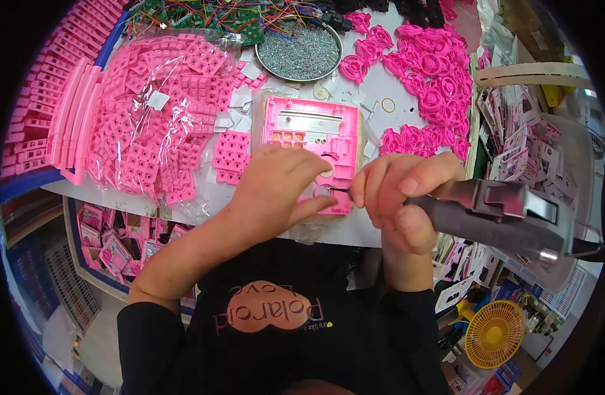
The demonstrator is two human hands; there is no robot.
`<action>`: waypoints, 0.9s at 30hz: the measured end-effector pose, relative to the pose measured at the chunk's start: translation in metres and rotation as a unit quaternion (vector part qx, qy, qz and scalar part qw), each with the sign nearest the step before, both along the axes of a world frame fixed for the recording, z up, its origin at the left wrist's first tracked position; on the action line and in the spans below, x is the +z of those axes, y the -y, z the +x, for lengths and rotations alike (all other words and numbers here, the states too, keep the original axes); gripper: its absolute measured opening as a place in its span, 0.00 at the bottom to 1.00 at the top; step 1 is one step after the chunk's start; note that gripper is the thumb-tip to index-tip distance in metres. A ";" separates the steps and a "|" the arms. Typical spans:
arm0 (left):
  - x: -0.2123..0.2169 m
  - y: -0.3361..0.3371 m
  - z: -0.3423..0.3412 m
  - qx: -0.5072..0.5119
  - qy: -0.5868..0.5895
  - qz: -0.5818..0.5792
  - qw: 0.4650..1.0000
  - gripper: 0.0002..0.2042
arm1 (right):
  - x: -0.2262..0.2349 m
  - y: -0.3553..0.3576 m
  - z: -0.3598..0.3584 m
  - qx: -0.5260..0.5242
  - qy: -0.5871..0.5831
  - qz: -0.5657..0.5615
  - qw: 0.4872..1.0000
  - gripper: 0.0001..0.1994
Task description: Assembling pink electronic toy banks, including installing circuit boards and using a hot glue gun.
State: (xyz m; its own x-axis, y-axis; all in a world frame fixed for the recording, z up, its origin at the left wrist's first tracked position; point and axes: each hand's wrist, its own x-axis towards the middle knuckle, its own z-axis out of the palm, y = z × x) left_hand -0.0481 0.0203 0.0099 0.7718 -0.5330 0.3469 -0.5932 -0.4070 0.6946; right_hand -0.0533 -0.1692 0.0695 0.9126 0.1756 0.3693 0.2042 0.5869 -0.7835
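Note:
A pink plastic casing (344,164) lies inner side up on a padded, bag-covered block (362,141) in front of me. My left hand (269,187) reaches over its left side and steadies it. The thumb and curled forefinger grip either side of a small round part (323,190) near its lower edge. My right hand (408,191) is closed round a dark grey electric screwdriver (497,214), which lies almost level. Its thin bit points left, with the tip at the round part. Whether the tip touches a screw is too small to tell.
Beyond the casing stands a round dish of small screws (300,52), with wired green circuit boards (230,20) behind. Clear bags of pink button pads (161,112) fill the left. Bright pink rings (434,72) are heaped at the right. A yellow fan (494,334) stands at the lower right.

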 end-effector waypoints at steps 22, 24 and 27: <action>-0.013 0.005 0.005 -0.046 0.122 0.151 0.980 0.15 | -0.060 0.009 0.011 -0.064 0.073 -0.210 0.973 0.11; -0.016 0.003 0.003 -0.041 0.116 0.139 0.983 0.13 | -0.063 0.009 0.011 -0.058 0.098 -0.261 0.959 0.08; -0.019 0.002 0.002 -0.035 0.118 0.132 0.984 0.11 | -0.063 0.006 0.009 -0.043 0.095 -0.296 0.950 0.06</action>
State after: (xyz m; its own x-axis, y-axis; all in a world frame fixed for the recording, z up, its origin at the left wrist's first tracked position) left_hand -0.0458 0.0182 -0.0095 0.6451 -0.6774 0.3535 -0.7578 -0.5075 0.4101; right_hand -0.0444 -0.1753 0.0064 0.8598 0.3314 0.3884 0.4017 0.0307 -0.9153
